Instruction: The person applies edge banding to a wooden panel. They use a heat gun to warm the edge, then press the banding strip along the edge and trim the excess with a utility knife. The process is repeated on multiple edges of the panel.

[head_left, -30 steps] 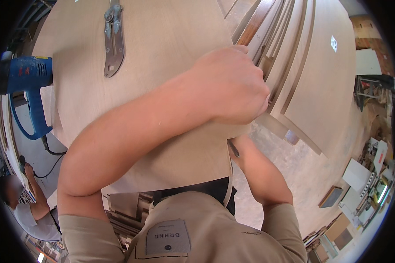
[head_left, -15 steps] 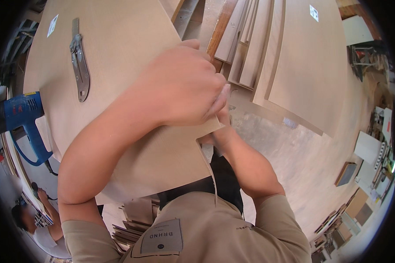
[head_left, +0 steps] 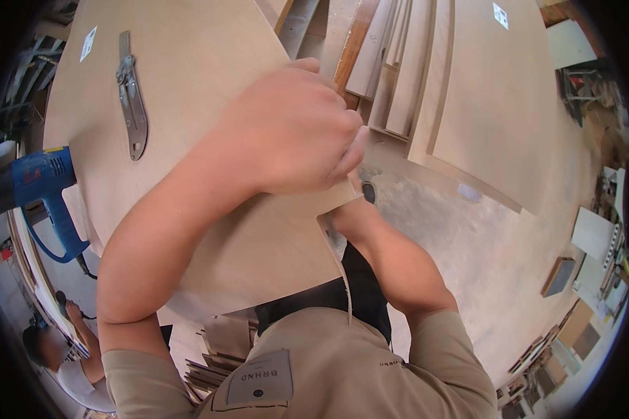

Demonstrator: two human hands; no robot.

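Note:
A pale wooden board lies in front of me, with a notch in its right side. My left hand is closed in a fist at the board's right edge; whatever it grips is hidden. Below it, my right hand reaches in at the notch, its fingers hidden by the board and my left hand. From the notch a thin, pale curved strip runs down along the board's edge toward my shirt. A grey metal knife-like tool with a narrow blade rests on the board, left of my left hand.
At the left edge of the board is a blue heat gun with a cord. More wooden panels and narrow strips lie at the right. Another person works at the lower left. Stacked wood pieces stand beneath the board.
The whole view has shifted slightly to the right. My left hand stays closed at the board's edge, and my right wrist sits slightly differently at the notch.

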